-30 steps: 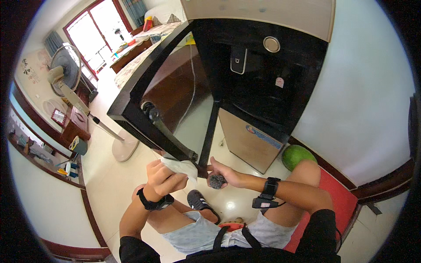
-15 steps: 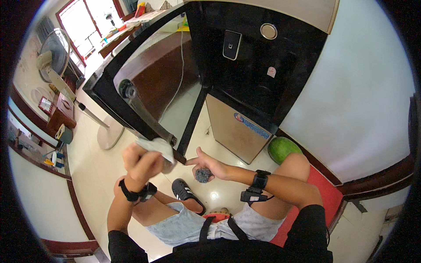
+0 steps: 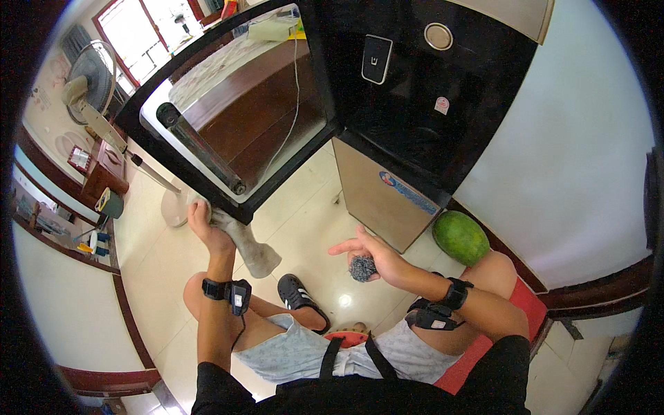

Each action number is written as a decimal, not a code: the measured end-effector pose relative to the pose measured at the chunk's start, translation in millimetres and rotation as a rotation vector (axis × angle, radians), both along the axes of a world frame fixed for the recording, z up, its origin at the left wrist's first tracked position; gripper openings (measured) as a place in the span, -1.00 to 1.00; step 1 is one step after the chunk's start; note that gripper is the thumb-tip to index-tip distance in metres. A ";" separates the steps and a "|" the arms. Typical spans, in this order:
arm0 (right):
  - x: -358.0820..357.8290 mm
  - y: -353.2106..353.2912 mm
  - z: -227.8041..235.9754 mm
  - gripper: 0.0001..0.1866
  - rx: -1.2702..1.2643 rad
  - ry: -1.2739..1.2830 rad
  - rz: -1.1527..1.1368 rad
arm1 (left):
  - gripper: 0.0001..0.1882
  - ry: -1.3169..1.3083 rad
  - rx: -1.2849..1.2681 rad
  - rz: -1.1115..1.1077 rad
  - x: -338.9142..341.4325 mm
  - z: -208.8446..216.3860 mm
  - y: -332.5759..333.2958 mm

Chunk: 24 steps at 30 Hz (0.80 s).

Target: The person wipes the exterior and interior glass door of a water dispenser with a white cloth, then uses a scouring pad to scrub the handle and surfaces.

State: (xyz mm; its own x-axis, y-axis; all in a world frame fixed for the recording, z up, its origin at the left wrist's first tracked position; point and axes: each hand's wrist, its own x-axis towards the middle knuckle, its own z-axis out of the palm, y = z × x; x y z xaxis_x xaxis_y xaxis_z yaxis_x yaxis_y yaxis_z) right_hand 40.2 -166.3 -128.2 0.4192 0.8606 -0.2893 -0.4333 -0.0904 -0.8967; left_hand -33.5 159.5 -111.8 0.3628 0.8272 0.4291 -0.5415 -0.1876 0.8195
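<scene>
My left hand (image 3: 204, 220) grips a grey-white cloth (image 3: 254, 250) at the lower left edge of a black-framed glass door (image 3: 266, 197), the cloth's loose end hanging down to the right. The door stands swung out from a black-fronted appliance (image 3: 408, 104), and a long dark handle (image 3: 207, 153) shows on it. In my right hand (image 3: 373, 254), a grey steel wool scrubber (image 3: 362, 268) is held against the palm by the curled lower fingers, while the forefinger stretches out to the left. The right hand is apart from the door, in front of the appliance's beige lower panel (image 3: 384, 197).
A watermelon (image 3: 460, 237) lies on the floor between the appliance and my right knee. A standing fan (image 3: 138, 159) is at the left. Under me is a red mat (image 3: 477, 346) on the right. A white wall (image 3: 553, 194) bounds the right side.
My left hand has moved left and slightly down with the cloth, which now hangs longer. The door shows more face-on. My right hand appears farther right, still holding the scrubber; the view has shifted too.
</scene>
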 end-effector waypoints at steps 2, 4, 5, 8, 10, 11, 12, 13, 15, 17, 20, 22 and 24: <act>-5.8 -2.6 10.1 -0.19 -0.043 -0.017 -0.018 | -0.80 -0.055 -0.097 -0.111 6.8 -6.2 4.5; -7.9 -4.5 10.6 -0.21 -0.057 -0.024 -0.025 | -0.79 -0.033 -0.121 -0.112 13.5 -11.4 2.6; -8.1 -6.7 8.5 -0.22 -0.050 -0.021 -0.024 | -0.77 -0.009 -0.088 -0.050 18.6 -10.6 -3.2; -10.4 -8.1 10.9 -0.26 -0.079 -0.024 -0.025 | -0.76 0.023 -0.068 -0.091 19.1 -27.2 2.2; -11.2 -6.5 11.5 -0.28 -0.106 -0.013 -0.022 | -0.72 0.096 -0.053 -0.075 19.0 -50.7 17.2; -10.5 -7.1 9.8 -0.28 -0.118 -0.001 -0.024 | -0.71 0.167 -0.014 -0.037 20.2 -57.3 16.1; -9.9 -7.6 8.3 -0.29 -0.130 0.012 -0.024 | -0.70 0.237 0.024 0.001 20.7 -64.2 14.5; -8.1 -10.5 7.4 -0.30 -0.131 0.005 -0.028 | -0.68 0.289 -0.042 0.007 25.8 -70.4 5.3; -8.7 -8.9 7.5 -0.33 -0.115 -0.004 -0.004 | -0.66 0.400 -0.292 -0.030 20.0 -86.5 -1.6; -9.1 -8.5 3.0 -0.37 -0.148 -0.032 -0.016 | -0.64 0.497 -0.478 -0.106 13.9 -111.6 -21.3; -4.6 -11.5 -5.1 -0.45 -0.235 -0.152 -0.028 | -0.65 0.635 -0.744 -0.409 7.9 -98.5 -83.7; -6.6 -11.1 -13.2 -0.45 -0.321 -0.314 -0.022 | -0.59 0.679 -0.801 -0.694 -2.8 -104.2 -90.0; -7.9 -16.8 -23.0 -0.39 -0.447 -0.539 -0.045 | -0.59 0.651 -0.641 -0.850 -0.6 -82.9 -108.8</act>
